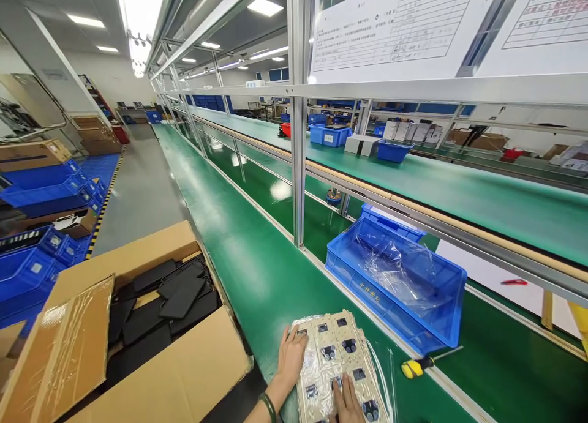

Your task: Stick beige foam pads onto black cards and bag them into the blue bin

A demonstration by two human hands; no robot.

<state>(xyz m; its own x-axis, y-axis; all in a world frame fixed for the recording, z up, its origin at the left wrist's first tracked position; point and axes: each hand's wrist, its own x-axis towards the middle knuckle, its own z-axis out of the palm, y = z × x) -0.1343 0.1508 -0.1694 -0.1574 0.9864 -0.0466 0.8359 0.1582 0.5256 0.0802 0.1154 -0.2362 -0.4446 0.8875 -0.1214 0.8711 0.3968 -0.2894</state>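
A stack of beige panels (328,371) with dark printed parts in rows lies on the green bench at the bottom, under shiny clear plastic film. My left hand (291,352), with a dark bangle on its wrist, rests on the stack's left edge, fingers stretched out. Lower down, my right hand (346,403) lies flat across the panels, partly cut off by the frame's bottom. Neither hand grips anything that I can see. White edges of further layers show at the stack's right side.
An opened cardboard box (184,362) of black flat pieces (184,297) stands at left. To the right are a blue bin (395,288) holding clear plastic and a yellow-handled screwdriver (416,367). A metal post (298,166) rises from the green bench (239,251).
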